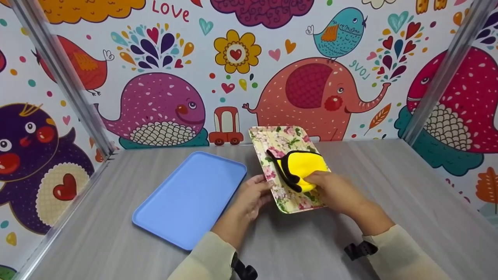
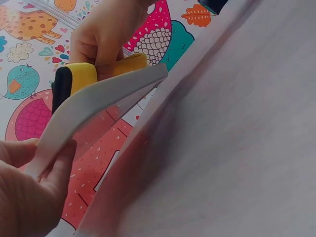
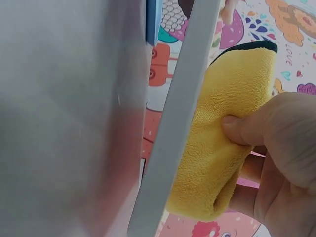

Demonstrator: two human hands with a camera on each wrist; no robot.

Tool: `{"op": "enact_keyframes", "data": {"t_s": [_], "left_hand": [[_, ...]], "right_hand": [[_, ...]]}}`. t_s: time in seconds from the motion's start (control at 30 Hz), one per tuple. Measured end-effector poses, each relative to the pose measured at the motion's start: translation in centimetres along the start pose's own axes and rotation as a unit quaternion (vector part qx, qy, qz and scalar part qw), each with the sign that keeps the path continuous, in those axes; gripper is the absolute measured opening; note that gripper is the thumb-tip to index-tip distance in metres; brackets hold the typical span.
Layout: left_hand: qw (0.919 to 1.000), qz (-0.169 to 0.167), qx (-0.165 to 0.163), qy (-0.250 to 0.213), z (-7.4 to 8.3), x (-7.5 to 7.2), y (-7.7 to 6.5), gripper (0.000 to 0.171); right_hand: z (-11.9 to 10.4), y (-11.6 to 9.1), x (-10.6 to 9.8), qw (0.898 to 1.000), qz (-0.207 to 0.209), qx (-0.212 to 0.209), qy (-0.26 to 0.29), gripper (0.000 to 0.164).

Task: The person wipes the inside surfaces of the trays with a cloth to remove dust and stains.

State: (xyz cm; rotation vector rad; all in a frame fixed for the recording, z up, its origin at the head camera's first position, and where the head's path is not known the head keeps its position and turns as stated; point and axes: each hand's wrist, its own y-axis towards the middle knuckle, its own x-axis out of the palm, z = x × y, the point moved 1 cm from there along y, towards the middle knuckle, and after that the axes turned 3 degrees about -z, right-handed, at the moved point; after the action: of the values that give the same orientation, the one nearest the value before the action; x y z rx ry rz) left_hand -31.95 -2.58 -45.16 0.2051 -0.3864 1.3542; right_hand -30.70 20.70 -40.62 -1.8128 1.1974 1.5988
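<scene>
My left hand (image 1: 251, 196) grips the left edge of a floral tray (image 1: 290, 138), thumb on one face and fingers on the other in the left wrist view. The tray is tilted and held up off the table, its flowered face showing in the head view. With my right hand (image 1: 342, 192) I pinch a folded yellow cloth (image 1: 305, 165) with black trim against that face. In the right wrist view the thumb presses on the fluffy cloth (image 3: 222, 98), fingers behind it, beside the pale tray rim (image 3: 173, 118).
A plain blue tray (image 1: 190, 198) lies flat on the grey wood-grain table (image 1: 113, 241) to the left. A wall with cartoon animals (image 1: 233, 89) stands behind the table, and metal posts (image 1: 64, 77) rise at its back corners.
</scene>
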Motion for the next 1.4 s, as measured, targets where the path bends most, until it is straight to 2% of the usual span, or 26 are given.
{"op": "enact_keyframes", "data": {"t_s": [0.5,0.7,0.83,0.97,1.07,1.23,1.4], "left_hand": [[0.9999,0.011,0.003,0.001,0.1,-0.1,-0.1,0.043],[0.9999,0.015,0.001,0.004,0.0,-0.1,-0.1,0.039],[0.9999,0.017,-0.002,0.002,0.1,-0.1,0.0,0.040],[0.9998,0.019,-0.003,0.003,0.1,-0.1,0.1,0.040],[0.9998,0.019,-0.004,0.003,0.1,-0.1,0.1,0.040],[0.9998,0.022,-0.002,0.001,0.2,-0.3,0.2,0.043],[0.9995,0.030,-0.009,0.003,0.2,-0.3,0.1,0.043]], "right_hand": [[-2.8,0.1,0.9,0.998,0.015,-0.055,-0.033,0.035],[-3.8,-0.1,1.0,0.995,0.029,-0.072,-0.067,0.031],[-4.5,-0.1,1.2,0.993,0.024,-0.066,-0.090,0.031],[-5.1,-0.1,1.1,0.994,-0.003,-0.048,-0.101,0.035],[-5.1,-0.2,1.0,0.993,-0.013,-0.054,-0.103,0.035],[-4.3,-0.3,0.6,0.991,-0.015,-0.086,-0.099,0.036],[-3.2,-0.4,0.2,0.990,-0.030,-0.092,-0.102,0.039]]}}
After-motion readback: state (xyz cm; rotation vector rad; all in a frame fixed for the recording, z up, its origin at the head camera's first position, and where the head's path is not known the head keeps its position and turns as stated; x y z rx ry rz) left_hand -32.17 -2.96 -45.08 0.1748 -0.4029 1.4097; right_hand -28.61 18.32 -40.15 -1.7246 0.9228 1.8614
